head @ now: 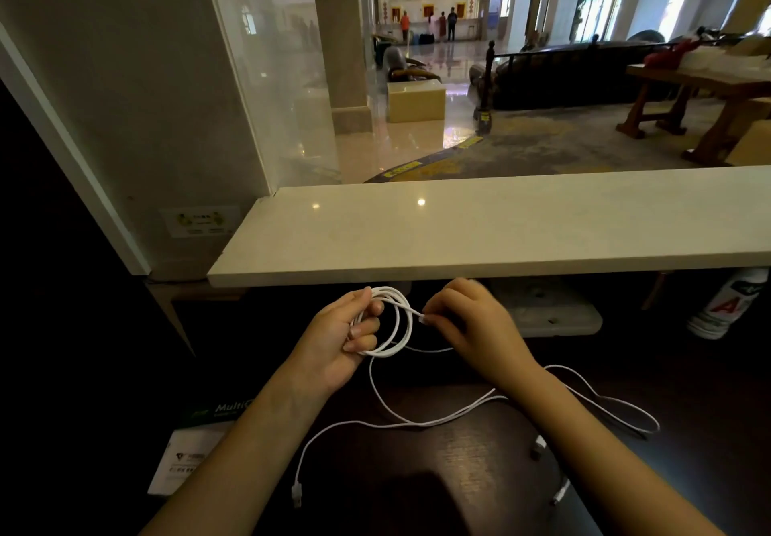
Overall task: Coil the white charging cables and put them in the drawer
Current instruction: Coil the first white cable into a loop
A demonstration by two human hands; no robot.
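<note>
The left hand (346, 337) has its grip closed round a coiled white cable (390, 322); at 3 o'clock, the right hand (471, 322) pinches what looks like its plug. More cable (417, 422) trails across the dark tabletop (479, 473) at 6 o'clock.

White cables (417, 421); dark-brown desk (479, 473); cream counter (500, 227).

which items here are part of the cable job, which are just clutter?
Job:
left hand holding coiled white charging cable
right hand pinching its plug end
loose white cables on dark desk

Clutter:
white-and-green printed box
white labelled bottle
pale stone counter
</note>
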